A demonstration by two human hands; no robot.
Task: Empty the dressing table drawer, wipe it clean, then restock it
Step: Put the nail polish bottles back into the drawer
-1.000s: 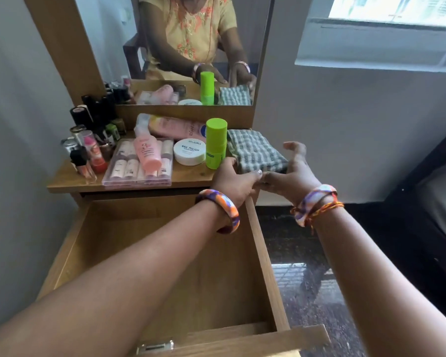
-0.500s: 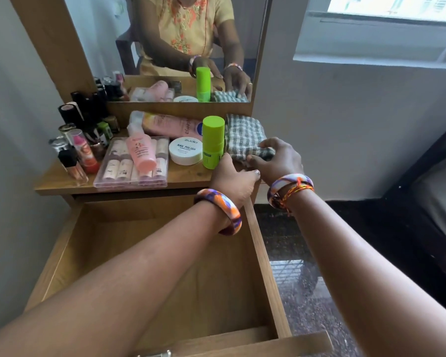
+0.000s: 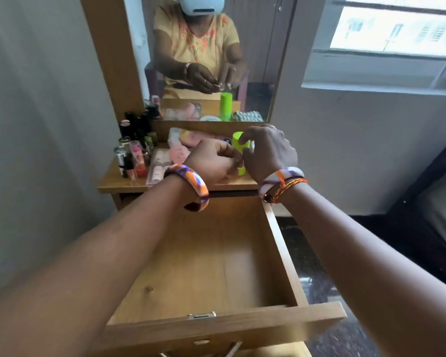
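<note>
Just behind both hands' fingers (image 3: pixel 245 137), green tube (image 3: pixel 238 138)

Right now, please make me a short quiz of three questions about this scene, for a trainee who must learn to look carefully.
1. True or false: the drawer is pulled out and nothing lies inside it.
2. Which thing stands upright behind the left hand and the right hand?
A. a green bottle
B. a red cup
C. a hair brush
3. Fill the blank: the green bottle stands on the ____ of the dressing table, not in the drawer.

Key
1. True.
2. A.
3. Top.
</note>
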